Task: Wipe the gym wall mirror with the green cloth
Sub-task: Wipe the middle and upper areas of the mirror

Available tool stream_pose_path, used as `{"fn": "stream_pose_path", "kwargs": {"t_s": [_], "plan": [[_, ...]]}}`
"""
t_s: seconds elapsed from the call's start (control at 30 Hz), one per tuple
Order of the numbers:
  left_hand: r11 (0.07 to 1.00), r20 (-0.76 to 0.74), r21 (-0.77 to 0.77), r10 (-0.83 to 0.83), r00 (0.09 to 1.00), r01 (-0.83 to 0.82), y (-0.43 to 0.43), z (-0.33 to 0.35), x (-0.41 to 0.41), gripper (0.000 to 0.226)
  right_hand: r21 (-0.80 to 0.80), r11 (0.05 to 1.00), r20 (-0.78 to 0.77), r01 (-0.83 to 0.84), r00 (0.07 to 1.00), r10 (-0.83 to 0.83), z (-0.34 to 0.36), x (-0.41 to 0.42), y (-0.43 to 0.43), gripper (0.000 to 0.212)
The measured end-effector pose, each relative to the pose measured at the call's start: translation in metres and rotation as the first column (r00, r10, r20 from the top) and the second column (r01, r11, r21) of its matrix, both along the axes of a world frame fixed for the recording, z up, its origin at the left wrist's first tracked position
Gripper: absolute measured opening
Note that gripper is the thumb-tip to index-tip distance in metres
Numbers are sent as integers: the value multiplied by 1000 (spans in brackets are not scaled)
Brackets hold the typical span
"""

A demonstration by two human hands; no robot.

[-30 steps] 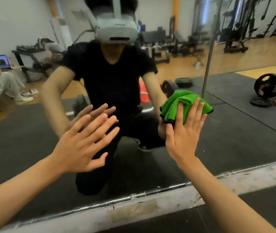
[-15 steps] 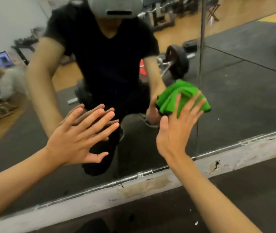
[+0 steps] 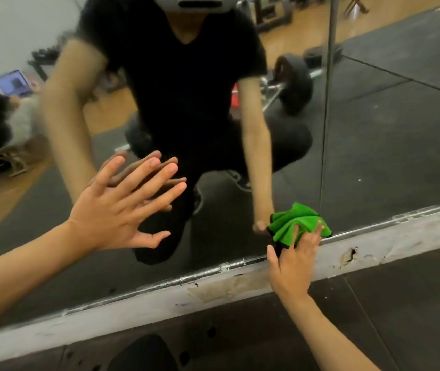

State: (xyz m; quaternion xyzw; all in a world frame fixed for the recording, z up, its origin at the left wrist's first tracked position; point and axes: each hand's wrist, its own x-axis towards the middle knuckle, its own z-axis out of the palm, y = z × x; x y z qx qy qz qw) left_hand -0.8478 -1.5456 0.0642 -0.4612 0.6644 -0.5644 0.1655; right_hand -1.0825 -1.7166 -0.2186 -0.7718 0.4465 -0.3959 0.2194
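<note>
Green crumpled microfibre cloth is pressed on the big gym wall mirror at the very bottom edge of the glass. It sits just above the pale scuffed baseboard strip, touching it or nearly so. Over the cloth the right hand lies flat, fingers straight, pushing it into the glass. The heel of that hand crosses the baseboard strip, the thumb is out to the side, and no curl round the fabric shows. Well above the baseboard strip the left hand is released, fingers spread wide, holding nothing. Its fingertips look to meet their reflection, so it probably braces on the glass; palm contact unclear. Thin vertical mirror seam rises from the baseboard strip just beside the cloth. Chipped hole is in the baseboard strip a little past the cloth, on the right hand's side. Black rubber floor mat runs below the baseboard strip. Progress, my read: wiping is under way, and with the cloth on the lowest band of glass this looks like bottom-edge work. No streaks, wet trail or clean/dirty line show, so cannot tell which areas are done. The panel beyond the seam and the patch under the left hand likely need passes.
</note>
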Motion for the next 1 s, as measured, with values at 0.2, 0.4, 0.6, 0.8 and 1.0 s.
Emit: {"fn": "stream_pose_path", "kwargs": {"t_s": [0.2,0.4,0.6,0.8,1.0], "plan": [[1000,1,-13,-7,1000,7,0,-1,-3,97,226,973,328,-50,944,-28,43,17,14,92],[1000,-27,-9,-11,1000,11,0,-2,-2,98,-77,996,407,49,913,-13,46,24,-3,81],[1000,1,-6,11,1000,-11,1,0,0,96,-1,996,19,-86,996,86,-33,13,20,96],[1000,-31,-9,9,999,-9,0,1,0,92,-544,832,136,-106,968,212,157,22,-20,72],[999,-58,35,24,998,-22,0,4,-3,90,-662,749,146,22,984,100,240,25,-34,69]]}}
